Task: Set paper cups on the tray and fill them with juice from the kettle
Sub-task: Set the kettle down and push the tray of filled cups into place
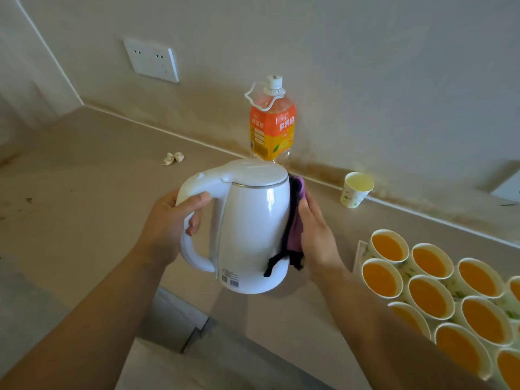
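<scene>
- Tray (361,250) sits at lower R of the counter (84,198), packed w/ paper cups (430,296). Every cup in view is full of orange juice, so filling looks basically done. Tray runs out of frame, so can't say re: cups there.
- Left hand (168,220): fingers wrapped tight round the handle of the kettle (253,229), thumb over the top. Kettle is upright w/ lid down and seems lifted clear of the counter. It's L of the tray, not over any cup, so no pour on.
- Right hand (315,232): fingers fairly straight, laid flat, pressing a purple cloth (295,229) w/ dark trim against the kettle's far side. Prob. wiping drips, w/ the L grip steadying the body so the wipe has sth to push against.
- Lone cup (356,190) stands beyond, near the wall, off the tray. Inside looks pale, no orange seen.
- Juice bottle (272,128) is upright behind the kettle, cap on, base hidden by the lid. Prob. parked out of the way.
- Crumpled scrap (173,159) lies further L, w/ a wall socket (152,60) above.
</scene>
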Motion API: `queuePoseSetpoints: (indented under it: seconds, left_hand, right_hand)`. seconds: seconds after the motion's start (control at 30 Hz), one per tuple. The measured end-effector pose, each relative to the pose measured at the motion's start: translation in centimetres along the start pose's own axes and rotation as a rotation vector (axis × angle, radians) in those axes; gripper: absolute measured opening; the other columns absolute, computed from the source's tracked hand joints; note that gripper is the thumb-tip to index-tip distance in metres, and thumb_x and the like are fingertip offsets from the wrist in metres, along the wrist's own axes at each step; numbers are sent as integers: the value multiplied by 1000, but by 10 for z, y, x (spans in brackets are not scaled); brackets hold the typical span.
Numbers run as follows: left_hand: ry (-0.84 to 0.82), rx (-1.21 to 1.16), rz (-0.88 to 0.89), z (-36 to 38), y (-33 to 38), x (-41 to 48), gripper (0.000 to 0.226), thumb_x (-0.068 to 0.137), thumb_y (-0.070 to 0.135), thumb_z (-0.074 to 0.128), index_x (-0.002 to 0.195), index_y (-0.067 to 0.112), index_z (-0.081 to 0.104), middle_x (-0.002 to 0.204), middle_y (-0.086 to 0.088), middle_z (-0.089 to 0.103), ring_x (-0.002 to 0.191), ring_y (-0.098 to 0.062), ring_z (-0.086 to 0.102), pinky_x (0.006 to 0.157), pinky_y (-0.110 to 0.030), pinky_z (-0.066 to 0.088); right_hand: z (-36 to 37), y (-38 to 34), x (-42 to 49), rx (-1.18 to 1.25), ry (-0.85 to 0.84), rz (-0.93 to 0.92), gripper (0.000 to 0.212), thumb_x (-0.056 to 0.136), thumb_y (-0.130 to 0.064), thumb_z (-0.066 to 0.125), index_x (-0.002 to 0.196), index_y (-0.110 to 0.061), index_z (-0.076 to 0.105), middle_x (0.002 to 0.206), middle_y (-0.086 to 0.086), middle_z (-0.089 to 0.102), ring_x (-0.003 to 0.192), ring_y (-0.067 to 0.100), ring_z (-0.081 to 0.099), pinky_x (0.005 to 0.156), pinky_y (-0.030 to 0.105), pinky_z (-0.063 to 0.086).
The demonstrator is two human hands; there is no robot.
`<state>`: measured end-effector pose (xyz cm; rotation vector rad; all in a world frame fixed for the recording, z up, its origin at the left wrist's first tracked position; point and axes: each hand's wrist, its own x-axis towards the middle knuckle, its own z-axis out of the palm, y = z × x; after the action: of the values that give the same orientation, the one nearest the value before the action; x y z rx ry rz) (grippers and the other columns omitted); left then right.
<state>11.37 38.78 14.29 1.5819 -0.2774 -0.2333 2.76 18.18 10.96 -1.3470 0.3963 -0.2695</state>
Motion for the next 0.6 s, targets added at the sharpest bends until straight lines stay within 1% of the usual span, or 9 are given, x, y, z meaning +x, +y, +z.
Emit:
queuePoseSetpoints:
  seconds: [0.07,0.1,0.2,0.27,0.33,0.37,0.43,0.5,0.6]
  left_hand:
    - [-26,-58,17,7,6,-3,24,62,41,67,49,23,57,41,0,38,38,-14,32,46,-25,28]
    - [-41,-93,18,9,10,-4,23,61,40,68,50,22,57,40,0,37,36,-14,31,45,-24,27]
    - [-104,-183,29,14,23,-4,20,56,35,70,52,19,59,37,0,35,31,-11,28,42,-22,22]
    - [-184,-231,41,16,33,-2,30,48,36,80,51,16,58,36,1,35,28,-10,27,42,-21,19]
    - [-258,-280,50,20,41,0,45,38,48,88,51,16,59,35,2,36,27,-8,28,39,-16,21]
    - [-276,-295,52,22,45,0,48,36,52,88,51,16,60,35,3,36,26,-8,28,38,-14,22]
    - [-266,-298,56,26,49,2,45,37,49,88,50,16,59,34,3,36,26,-7,28,37,-13,23]
    - [-224,-278,66,29,52,4,30,48,39,79,48,18,58,35,3,36,27,-8,28,37,-14,24]
    - [-140,-261,57,33,50,4,24,56,41,67,50,21,57,39,3,37,30,-9,29,39,-16,25]
  right_hand:
    - [-2,-10,-1,-44,-40,-48,40,101,-47,30,140,-45,38,136,-28,46,129,-4,40,110,26,31]
    - [-4,-19,1,-59,-71,-42,41,100,-51,28,137,-43,43,131,-28,51,125,-3,43,105,25,35]
    - [-17,-53,15,-94,-25,78,46,94,-63,29,96,-34,65,75,-21,70,83,4,62,70,22,46]
    - [-25,-73,25,-92,-27,116,52,93,-65,32,88,-29,70,81,-5,74,87,17,68,77,30,51]
    - [-29,-84,34,-24,-84,143,56,91,-67,33,97,-29,74,107,8,72,106,26,66,98,38,47]
    - [-31,-89,34,2,-103,164,56,92,-65,32,100,-28,73,110,9,71,105,25,66,98,37,46]
    - [-38,-88,32,-4,-80,144,47,98,-52,35,92,-22,72,88,5,73,80,18,70,77,28,53]
    - [-46,-77,19,-94,-88,118,45,97,-34,44,62,-19,65,64,4,62,54,17,61,57,22,45]
    - [-51,-54,-1,-165,-24,204,43,82,-40,57,44,-20,62,64,6,58,62,24,54,66,31,36]
